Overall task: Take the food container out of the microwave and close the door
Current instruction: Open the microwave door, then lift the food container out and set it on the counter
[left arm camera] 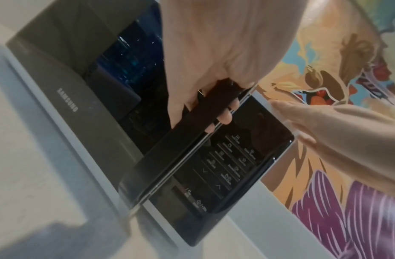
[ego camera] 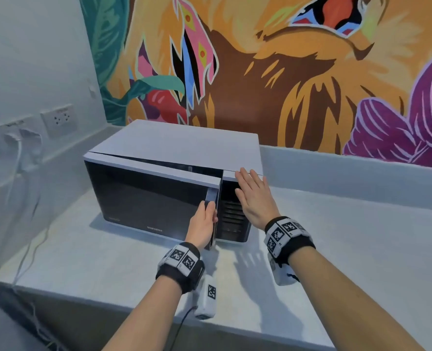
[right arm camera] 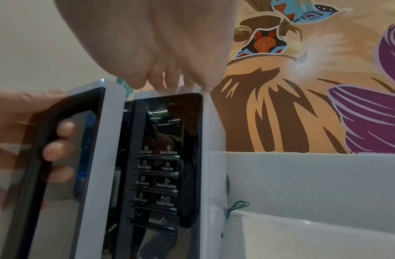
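Note:
A white microwave [ego camera: 184, 143] with a dark glass door [ego camera: 146, 196] stands on the counter. The door is ajar by a narrow gap along its right edge. My left hand [ego camera: 204, 219] grips the black vertical door handle [left arm camera: 192, 133], fingers curled round it [right arm camera: 59, 149]. My right hand [ego camera: 252, 193] lies flat with straight fingers against the top right front corner, over the control panel [right arm camera: 167, 166]. The food container is not in view; the inside of the microwave is hidden behind the door.
The pale counter [ego camera: 336, 249] stretches to the right and front of the microwave. Wall sockets with plugged cables [ego camera: 30, 138] are on the left wall. A painted mural [ego camera: 285, 72] covers the back wall above a low ledge.

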`<state>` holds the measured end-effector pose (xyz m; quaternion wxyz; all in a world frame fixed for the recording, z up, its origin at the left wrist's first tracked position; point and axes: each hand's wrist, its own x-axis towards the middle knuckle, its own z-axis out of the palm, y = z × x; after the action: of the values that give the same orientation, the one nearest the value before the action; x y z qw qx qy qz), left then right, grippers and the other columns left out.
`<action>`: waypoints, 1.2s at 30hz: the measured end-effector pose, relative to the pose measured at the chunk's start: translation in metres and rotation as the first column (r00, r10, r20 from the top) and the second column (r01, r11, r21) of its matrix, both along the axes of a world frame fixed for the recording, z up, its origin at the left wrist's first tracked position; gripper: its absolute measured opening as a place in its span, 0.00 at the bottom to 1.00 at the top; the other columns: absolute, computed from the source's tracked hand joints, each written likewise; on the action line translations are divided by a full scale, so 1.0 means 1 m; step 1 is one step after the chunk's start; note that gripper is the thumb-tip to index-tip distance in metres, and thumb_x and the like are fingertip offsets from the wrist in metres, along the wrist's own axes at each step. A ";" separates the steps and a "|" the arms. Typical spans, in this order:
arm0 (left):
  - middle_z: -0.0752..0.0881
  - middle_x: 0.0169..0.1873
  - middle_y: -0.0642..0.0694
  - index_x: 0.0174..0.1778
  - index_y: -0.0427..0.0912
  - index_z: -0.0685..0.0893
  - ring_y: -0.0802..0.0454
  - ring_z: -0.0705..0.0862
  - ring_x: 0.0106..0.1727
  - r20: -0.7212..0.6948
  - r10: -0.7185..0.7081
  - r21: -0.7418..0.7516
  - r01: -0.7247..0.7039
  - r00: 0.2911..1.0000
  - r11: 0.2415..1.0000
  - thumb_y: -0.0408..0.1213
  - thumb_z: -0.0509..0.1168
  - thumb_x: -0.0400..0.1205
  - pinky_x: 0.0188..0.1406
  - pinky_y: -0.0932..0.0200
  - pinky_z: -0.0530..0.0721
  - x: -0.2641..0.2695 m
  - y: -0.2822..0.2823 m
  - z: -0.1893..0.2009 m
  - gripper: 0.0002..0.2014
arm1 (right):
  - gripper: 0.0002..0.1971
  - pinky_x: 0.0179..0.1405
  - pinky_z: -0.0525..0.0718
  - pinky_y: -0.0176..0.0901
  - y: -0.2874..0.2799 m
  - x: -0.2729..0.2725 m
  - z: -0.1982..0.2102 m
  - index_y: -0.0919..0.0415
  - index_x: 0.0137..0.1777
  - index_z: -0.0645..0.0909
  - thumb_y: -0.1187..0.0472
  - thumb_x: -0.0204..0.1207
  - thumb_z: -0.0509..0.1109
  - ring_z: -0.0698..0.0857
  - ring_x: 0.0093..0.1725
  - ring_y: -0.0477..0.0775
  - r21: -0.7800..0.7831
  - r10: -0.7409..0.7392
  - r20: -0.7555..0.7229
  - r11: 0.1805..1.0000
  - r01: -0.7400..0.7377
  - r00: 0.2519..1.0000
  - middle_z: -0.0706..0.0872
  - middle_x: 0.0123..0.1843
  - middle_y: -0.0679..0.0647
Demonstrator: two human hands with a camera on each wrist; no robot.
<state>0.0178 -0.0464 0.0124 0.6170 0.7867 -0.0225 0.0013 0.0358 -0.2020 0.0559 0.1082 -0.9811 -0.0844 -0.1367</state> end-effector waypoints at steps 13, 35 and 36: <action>0.70 0.78 0.40 0.78 0.41 0.68 0.40 0.64 0.82 0.437 -0.043 0.706 -0.313 0.898 0.635 0.51 0.40 0.82 0.81 0.39 0.62 -0.036 0.002 0.060 0.31 | 0.26 0.84 0.51 0.61 0.011 -0.025 -0.001 0.57 0.81 0.57 0.56 0.84 0.54 0.52 0.84 0.60 -0.019 -0.006 0.073 1.000 0.007 0.997 0.57 0.85 0.57; 0.66 0.75 0.24 0.78 0.33 0.66 0.28 0.63 0.77 0.263 0.558 0.932 -0.357 0.787 0.064 0.53 0.64 0.76 0.74 0.28 0.59 -0.132 0.165 0.046 0.38 | 0.22 0.83 0.59 0.54 0.141 -0.007 -0.074 0.58 0.75 0.69 0.62 0.82 0.54 0.54 0.83 0.58 0.254 0.320 -0.276 0.934 -0.253 0.906 0.61 0.83 0.59; 0.67 0.74 0.23 0.77 0.32 0.68 0.26 0.63 0.77 0.285 0.568 0.919 -0.389 0.772 0.068 0.51 0.67 0.75 0.73 0.26 0.57 -0.130 0.170 0.042 0.38 | 0.22 0.83 0.59 0.53 0.142 -0.003 -0.075 0.59 0.76 0.68 0.62 0.82 0.54 0.55 0.83 0.58 0.274 0.311 -0.290 0.933 -0.233 0.905 0.61 0.83 0.59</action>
<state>-0.1123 0.1235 0.0545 -0.0208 0.9483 0.2879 0.1318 0.0328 -0.0604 -0.0192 0.2533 -0.9487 -0.1856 0.0361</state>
